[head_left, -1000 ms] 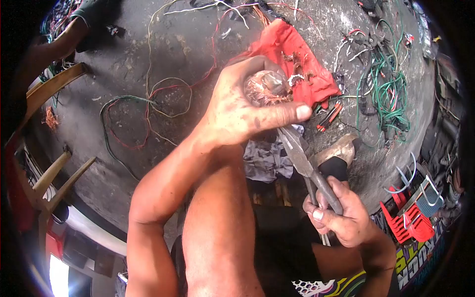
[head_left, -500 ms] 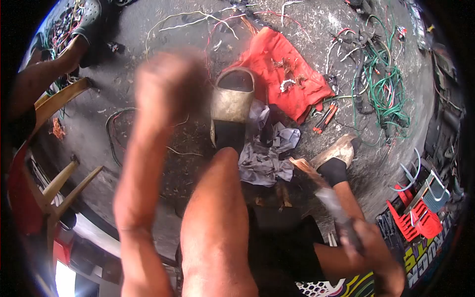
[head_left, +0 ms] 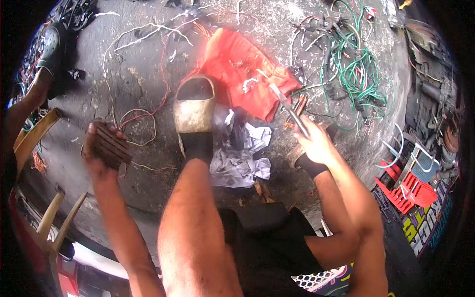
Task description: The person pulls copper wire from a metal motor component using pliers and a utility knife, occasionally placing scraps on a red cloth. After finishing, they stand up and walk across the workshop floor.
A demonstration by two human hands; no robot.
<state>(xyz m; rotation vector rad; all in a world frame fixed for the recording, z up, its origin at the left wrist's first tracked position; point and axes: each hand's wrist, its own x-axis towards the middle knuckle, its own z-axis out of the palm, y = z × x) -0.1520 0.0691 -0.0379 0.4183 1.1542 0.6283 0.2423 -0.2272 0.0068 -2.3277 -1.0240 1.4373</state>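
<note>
My left hand [head_left: 101,148] is closed around a dark brown, ridged block [head_left: 111,143], held over the floor at the left. My right hand [head_left: 315,141] grips the dark handle of a knife [head_left: 292,111], its blade pointing up and left over the edge of a red cloth [head_left: 242,69]. Close to the knife, small red and orange sticks [head_left: 300,104] lie on the floor. Crumpled grey-white cloth [head_left: 242,166] sits between my feet. Bits of stripped wire covering [head_left: 250,84] rest on the red cloth.
A tangle of green wires [head_left: 358,79] lies at the upper right. Another person's foot in a grey clog [head_left: 49,49] is at the upper left, above wooden chair legs [head_left: 49,215]. A red plastic piece [head_left: 413,193] stands at the right. Loose wires [head_left: 163,74] cross the floor.
My left hand has lowered and moved left, and its block now shows clearly. My right hand has swung up and forward with the knife. The view has shifted to the right.
</note>
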